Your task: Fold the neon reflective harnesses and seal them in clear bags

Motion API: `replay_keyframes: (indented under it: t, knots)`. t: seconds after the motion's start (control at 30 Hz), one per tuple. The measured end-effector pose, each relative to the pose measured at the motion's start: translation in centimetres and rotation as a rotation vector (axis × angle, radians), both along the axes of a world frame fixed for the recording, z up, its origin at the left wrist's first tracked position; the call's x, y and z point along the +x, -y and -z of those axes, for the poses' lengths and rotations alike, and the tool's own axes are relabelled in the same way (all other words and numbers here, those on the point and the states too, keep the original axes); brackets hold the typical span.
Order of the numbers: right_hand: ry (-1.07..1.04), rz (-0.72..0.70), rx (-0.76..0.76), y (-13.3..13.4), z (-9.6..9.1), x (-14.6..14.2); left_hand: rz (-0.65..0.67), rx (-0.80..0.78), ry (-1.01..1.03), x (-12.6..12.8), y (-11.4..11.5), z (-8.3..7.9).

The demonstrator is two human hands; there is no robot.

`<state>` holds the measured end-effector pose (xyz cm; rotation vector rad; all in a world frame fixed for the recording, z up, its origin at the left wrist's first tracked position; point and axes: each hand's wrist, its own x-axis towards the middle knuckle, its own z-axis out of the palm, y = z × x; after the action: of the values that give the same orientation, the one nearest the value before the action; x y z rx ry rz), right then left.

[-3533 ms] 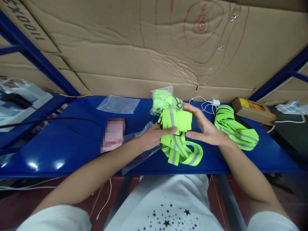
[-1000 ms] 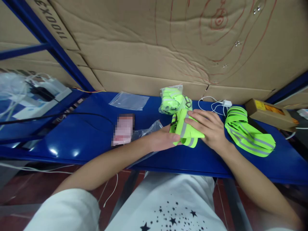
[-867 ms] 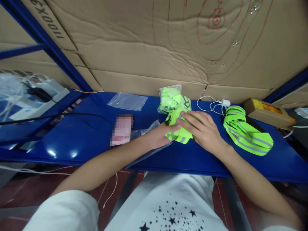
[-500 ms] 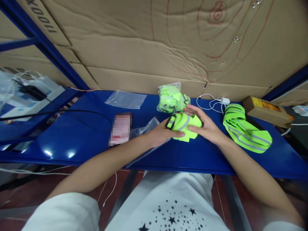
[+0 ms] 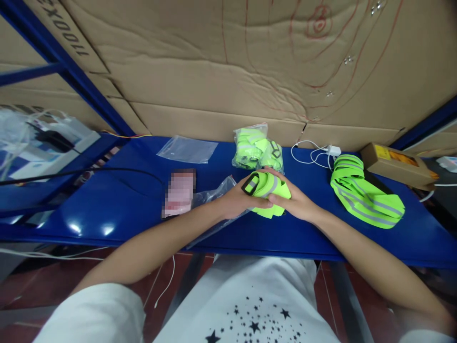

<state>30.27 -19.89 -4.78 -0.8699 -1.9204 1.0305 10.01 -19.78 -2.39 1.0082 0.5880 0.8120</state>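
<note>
Between my two hands is a folded neon-yellow reflective strap (image 5: 268, 185) with grey stripes and a black buckle at its left end. My left hand (image 5: 238, 199) grips its left side, thumb across the front. Around its right side my right hand (image 5: 296, 199) is closed, with the far fingers partly hidden behind the bundle. A clear plastic bag (image 5: 214, 193) lies under and beside my left wrist. Just beyond my hands sit bagged reflective straps (image 5: 250, 145). Another reflective strap (image 5: 367, 195), loosely folded, lies on the blue table to the right.
A flat clear bag (image 5: 187, 149) lies at the back of the blue table (image 5: 117, 200). Left of my hands is a pixelated pinkish item (image 5: 179, 193). A white charger with cable (image 5: 333, 151) and an open cardboard box (image 5: 396, 166) stand back right. A black cable crosses the left side.
My right hand has moved left and closed around the strap bundle, which is now pressed narrower. My left hand keeps its hold. The camera view has shifted slightly.
</note>
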Motion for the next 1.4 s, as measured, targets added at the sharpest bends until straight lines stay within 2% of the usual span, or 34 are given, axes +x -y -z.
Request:
replay_keyframes:
  t: [0.07, 0.13, 0.2, 0.27, 0.37, 0.47, 0.6, 0.7, 0.83, 0.9, 0.97, 1.1, 1.17, 1.23, 1.4]
  knots:
    - [-0.001, 0.005, 0.024, -0.2, -0.2, 0.0, -0.031, 0.052, -0.010, 0.0, 0.1, -0.4]
    - [-0.063, 0.032, -0.024, -0.4, -0.3, 0.0, -0.083, 0.102, 0.015, -0.3, 0.0, -1.2]
    - [-0.058, 0.121, -0.039, -0.7, -0.1, -0.2, -0.164, 0.138, 0.061, -1.2, -0.3, -2.5]
    - [0.058, 0.220, 0.010, -0.9, 0.4, -0.6, -0.268, 0.192, 0.111, -2.4, -0.9, -3.9]
    - [0.218, 0.208, 0.064, -0.4, 1.4, -1.8, -0.385, 0.282, 0.158, -3.9, -2.0, -5.3]
    - [0.248, 0.132, 0.084, 0.6, 1.9, -3.7, -0.404, 0.275, 0.155, -4.1, -2.6, -5.2]
    - [0.134, 0.071, 0.065, 1.0, 2.1, -4.6, -0.332, 0.190, 0.112, -2.9, -2.3, -4.2]
    - [0.011, 0.207, 0.031, -0.1, 1.8, -2.9, -0.275, 0.179, 0.137, -2.4, -2.3, -3.6]
    - [-0.146, 0.407, 0.023, -1.7, 0.7, -0.2, -0.272, 0.151, 0.153, -2.3, -2.5, -3.0]
    - [-0.194, 0.452, 0.092, -1.7, -0.1, 0.3, -0.259, 0.121, 0.159, -2.2, -2.6, -2.7]
    - [-0.189, 0.470, 0.270, -1.1, -0.8, 0.3, -0.228, 0.090, 0.170, -2.2, -2.5, -2.5]
    - [0.088, 0.569, 0.893, 0.7, -2.0, 0.8, -0.176, 0.061, 0.180, -2.2, -2.2, -2.5]
    - [0.276, 0.641, 1.111, 1.2, -2.1, 1.3, -0.168, 0.068, 0.189, -2.3, -2.1, -2.6]
    - [0.389, 0.673, 1.141, 1.2, -2.0, 1.5, -0.163, 0.070, 0.200, -2.3, -2.1, -2.6]
    - [0.413, 0.548, 0.949, 0.6, -1.4, 0.7, -0.132, 0.054, 0.204, -2.0, -2.2, -2.4]
